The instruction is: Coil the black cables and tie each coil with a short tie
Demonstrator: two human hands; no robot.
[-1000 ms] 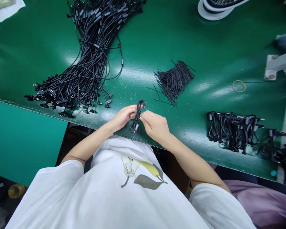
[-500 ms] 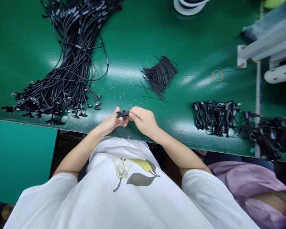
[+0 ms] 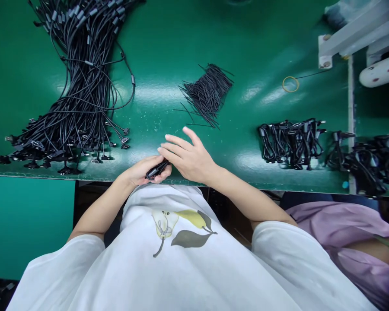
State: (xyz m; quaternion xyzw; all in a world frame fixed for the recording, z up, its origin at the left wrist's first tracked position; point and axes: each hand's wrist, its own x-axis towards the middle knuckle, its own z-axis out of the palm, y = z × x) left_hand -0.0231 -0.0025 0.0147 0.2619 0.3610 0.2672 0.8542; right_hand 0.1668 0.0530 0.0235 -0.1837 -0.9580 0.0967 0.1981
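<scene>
Your green workbench point(image 3: 253, 43) carries a heap of black cables point(image 3: 84, 93) at left, coiled cables point(image 3: 293, 140) at right, black twist ties point(image 3: 209, 93) between. Your right hand point(image 3: 191, 157), fingers apart, is beside your left hand point(image 3: 138, 171), which clasps one folded cable point(image 3: 156, 170) near the bench edge.

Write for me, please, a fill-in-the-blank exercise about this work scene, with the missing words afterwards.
The person's hand that holds the folded black cable is the ____ one.
The glossy tabletop is coloured ____.
The row of looped black cables lies to the ____ of the loose pile of thin black strips.
The short-sleeved cloth shirt with the fruit print is ____.

Missing words: left; green; right; white.
</scene>
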